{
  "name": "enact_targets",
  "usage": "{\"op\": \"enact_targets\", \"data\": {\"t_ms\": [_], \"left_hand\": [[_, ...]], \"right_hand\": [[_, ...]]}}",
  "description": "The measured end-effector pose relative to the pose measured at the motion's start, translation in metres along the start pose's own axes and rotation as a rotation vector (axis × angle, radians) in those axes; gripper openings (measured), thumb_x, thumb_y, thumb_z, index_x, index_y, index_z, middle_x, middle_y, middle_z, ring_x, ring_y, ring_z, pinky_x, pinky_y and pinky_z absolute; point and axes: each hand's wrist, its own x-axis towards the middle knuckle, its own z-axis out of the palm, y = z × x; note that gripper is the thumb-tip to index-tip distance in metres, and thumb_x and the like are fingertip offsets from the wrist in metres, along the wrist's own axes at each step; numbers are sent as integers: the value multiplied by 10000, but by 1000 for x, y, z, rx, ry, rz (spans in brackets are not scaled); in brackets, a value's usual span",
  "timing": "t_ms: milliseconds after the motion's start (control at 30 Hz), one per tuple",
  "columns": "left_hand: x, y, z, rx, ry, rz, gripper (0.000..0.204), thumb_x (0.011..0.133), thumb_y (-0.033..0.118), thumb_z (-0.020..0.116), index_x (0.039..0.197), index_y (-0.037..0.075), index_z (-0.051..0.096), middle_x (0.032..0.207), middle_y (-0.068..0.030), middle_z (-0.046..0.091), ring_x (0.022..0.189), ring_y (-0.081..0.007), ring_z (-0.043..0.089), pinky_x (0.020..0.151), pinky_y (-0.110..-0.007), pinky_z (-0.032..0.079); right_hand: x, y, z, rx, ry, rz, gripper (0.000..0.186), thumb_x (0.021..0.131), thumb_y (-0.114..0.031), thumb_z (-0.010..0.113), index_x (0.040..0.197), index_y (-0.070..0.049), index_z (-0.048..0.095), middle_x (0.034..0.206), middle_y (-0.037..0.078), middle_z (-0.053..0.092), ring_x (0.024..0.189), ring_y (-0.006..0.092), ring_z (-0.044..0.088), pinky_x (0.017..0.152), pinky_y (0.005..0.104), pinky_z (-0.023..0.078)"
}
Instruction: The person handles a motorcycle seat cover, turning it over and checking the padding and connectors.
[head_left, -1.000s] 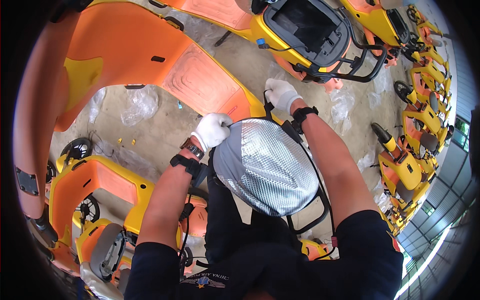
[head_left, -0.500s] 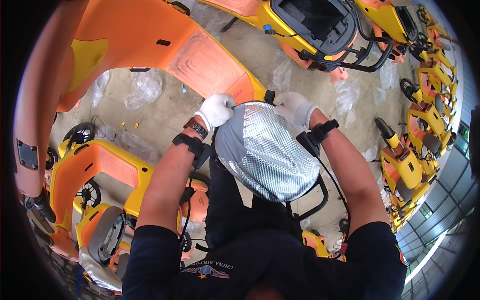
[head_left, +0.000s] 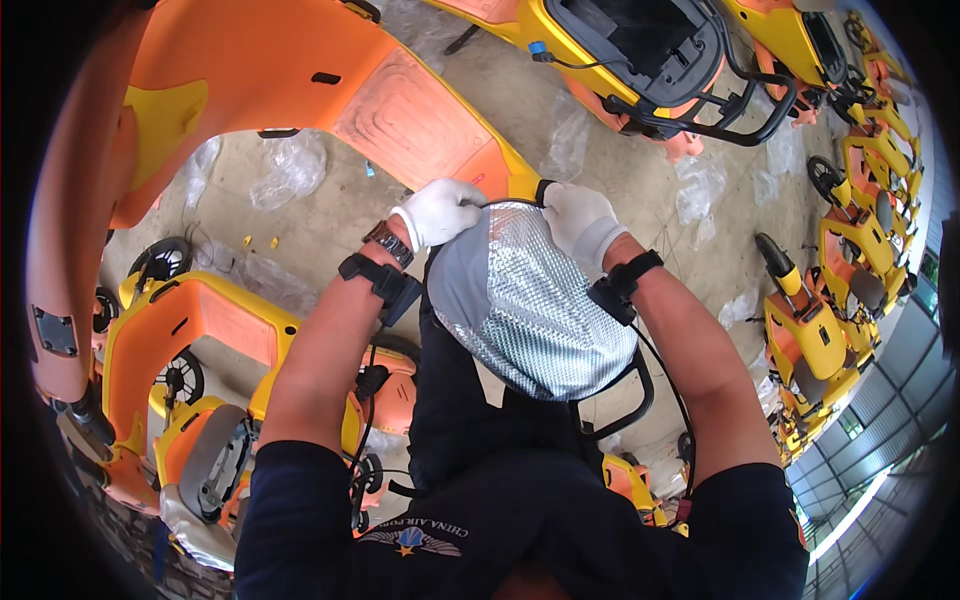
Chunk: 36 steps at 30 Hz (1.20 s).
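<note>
A scooter seat in front of me is wrapped in a silver, reflective quilted seat cover (head_left: 560,310) with a plain grey panel on its left side. My left hand (head_left: 440,212), in a white glove, has its fingers closed on the cover's far left edge. At the far right edge, my right hand (head_left: 580,222), gloved too, pinches the rim with curled fingers. The seat itself is hidden under the cover. Beyond the hands stretches the scooter's orange footboard (head_left: 415,120) with yellow trim.
A second scooter with an open seat compartment (head_left: 650,50) and black rear rack (head_left: 740,130) stands at the far right. Another scooter (head_left: 225,330) is at left. Several more line the right side. Clear plastic wrapping (head_left: 290,170) lies on the concrete floor.
My two hands have come slightly closer together along the cover's far edge. The right hand has shifted a little left and its fingers are now tighter at the rim.
</note>
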Motion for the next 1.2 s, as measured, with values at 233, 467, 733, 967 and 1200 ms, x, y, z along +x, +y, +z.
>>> {"op": "enact_targets", "data": {"t_ms": [233,467,733,967,1200], "left_hand": [[14,11,-8,177,-128,-12,163,737,118,624,840,3,675,739,-150,658,683,-254,631,662,-350,506],[16,16,1,319,-86,-41,212,728,107,619,918,36,683,789,-165,672,734,-310,645,690,-361,514],[22,40,-3,499,-153,-17,222,709,158,615,862,30,712,842,-221,669,833,-394,644,768,-433,518],[18,26,-5,408,-92,22,190,692,134,615,827,26,694,780,-193,662,743,-345,648,697,-407,518],[14,21,1,454,-14,91,133,705,119,602,808,51,652,720,-180,634,703,-366,632,644,-429,511]], "right_hand": [[20,17,-20,265,-234,-142,253,820,-174,561,981,-9,667,930,213,678,902,390,638,796,406,498],[20,5,-17,24,-238,-75,219,819,-161,550,927,-7,661,898,212,677,897,385,644,806,437,503],[1,7,-10,36,-32,-123,175,853,-143,504,956,-42,602,907,211,665,890,397,638,805,476,487],[12,9,-21,85,-216,-61,236,846,-172,523,996,-12,609,885,232,662,866,421,632,804,464,494],[21,5,-29,231,-406,-177,264,844,-230,564,992,-15,602,879,218,668,866,412,635,769,467,500]]}}
